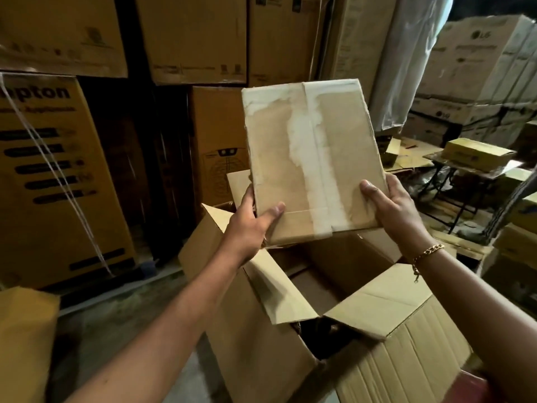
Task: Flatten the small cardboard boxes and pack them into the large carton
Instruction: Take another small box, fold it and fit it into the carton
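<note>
Both hands grip the small cardboard box point(313, 158) at its lower corners: the left hand point(252, 225) clamps the bottom left edge with its thumb pressed across the front face, and the right hand point(392, 210) takes the bottom right edge, thumb on the front and the other digits wrapped behind, out of sight. That box stands upright in the air, tilted slightly, its broad face turned to the camera, with pale torn tape point(316, 158) running down the middle seam and across the top edge. Whether it is fully flattened cannot be told from this angle. It hangs directly above the large carton point(392, 359), which sits on the floor point(116, 330) with its flaps spread wide; brown cardboard shows down inside the opening. A gold chain bracelet point(427, 253) circles the right wrist. Behind, stacked printed cartons point(58, 175) rise like a wall on the left and centre. Off to the right, a yellow box point(476, 154) rests on a small surface point(447, 167) with dark metal legs, well apart from the hands, and more boxes pile up beyond it.
</note>
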Demonstrator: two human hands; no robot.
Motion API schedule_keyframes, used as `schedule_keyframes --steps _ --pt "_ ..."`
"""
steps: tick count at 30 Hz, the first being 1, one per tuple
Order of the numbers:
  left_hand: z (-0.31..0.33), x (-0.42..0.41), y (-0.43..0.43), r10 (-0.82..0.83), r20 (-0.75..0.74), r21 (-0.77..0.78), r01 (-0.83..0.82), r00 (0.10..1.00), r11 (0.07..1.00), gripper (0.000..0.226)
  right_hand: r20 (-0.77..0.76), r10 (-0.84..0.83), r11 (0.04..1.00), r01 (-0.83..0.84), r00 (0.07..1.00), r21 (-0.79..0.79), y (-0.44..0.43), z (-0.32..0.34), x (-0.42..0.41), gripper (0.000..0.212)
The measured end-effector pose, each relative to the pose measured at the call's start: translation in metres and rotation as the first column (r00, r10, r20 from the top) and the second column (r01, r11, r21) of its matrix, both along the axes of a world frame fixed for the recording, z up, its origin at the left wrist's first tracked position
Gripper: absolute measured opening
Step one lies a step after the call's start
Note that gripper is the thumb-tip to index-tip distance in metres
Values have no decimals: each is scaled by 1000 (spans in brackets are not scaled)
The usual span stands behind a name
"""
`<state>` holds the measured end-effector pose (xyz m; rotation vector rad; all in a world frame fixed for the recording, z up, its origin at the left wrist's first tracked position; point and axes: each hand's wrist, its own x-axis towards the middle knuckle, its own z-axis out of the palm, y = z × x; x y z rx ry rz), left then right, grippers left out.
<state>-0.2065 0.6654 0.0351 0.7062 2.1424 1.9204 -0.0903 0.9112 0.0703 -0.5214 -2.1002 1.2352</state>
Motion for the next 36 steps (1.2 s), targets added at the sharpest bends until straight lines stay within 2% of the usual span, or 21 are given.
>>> schedule_keyframes --steps 3,5,9,13,17,19,21,23,26,29,31,33,36 --pt "-13 -8 20 72 56 -39 -70 996 997 69 149 90 996 -86 985 -33 33 -8 -17 48" --pt "-21 -7 35 126 73 -124 -116 989 985 75 238 155 987 -142 959 -74 55 -16 -26 52" --pt "-32 -2 74 239 91 -222 -215 967 951 94 391 237 971 -205 889 -122 108 -31 -44 50" --pt "-37 1 115 298 127 -338 -241 946 910 76 484 308 951 -273 819 -144 148 -33 -61 61" --pt "-57 4 132 348 237 -437 -220 907 872 69 693 322 927 -365 645 -91 164 -52 -85 55" --pt "-73 7 138 363 296 -489 -186 884 852 64 753 333 905 -416 568 -86 167 -69 -99 58" --pt "-91 8 143 389 306 -579 -155 869 801 61 791 351 892 -436 501 -119 167 -87 -111 58" --pt "-109 6 150 431 270 -675 -150 861 722 59 806 351 894 -426 476 -138 165 -107 -120 53" --pt "-130 0 162 441 188 -799 -125 877 588 90 833 318 885 -456 452 -90 164 -135 -128 44" --pt "-138 -3 177 348 128 -916 -24 929 400 74 879 279 838 -544 386 -27 161 -155 -127 37" --pt "-143 -3 189 307 145 -954 51 941 294 72 916 260 773 -635 307 -7 155 -164 -127 39" --pt "-155 -4 198 274 166 -968 103 947 231 87 952 205 665 -746 227 34 147 -171 -127 46" --pt "-169 -7 209 259 143 -975 90 955 204 102 962 169 543 -835 214 90 141 -184 -128 68"
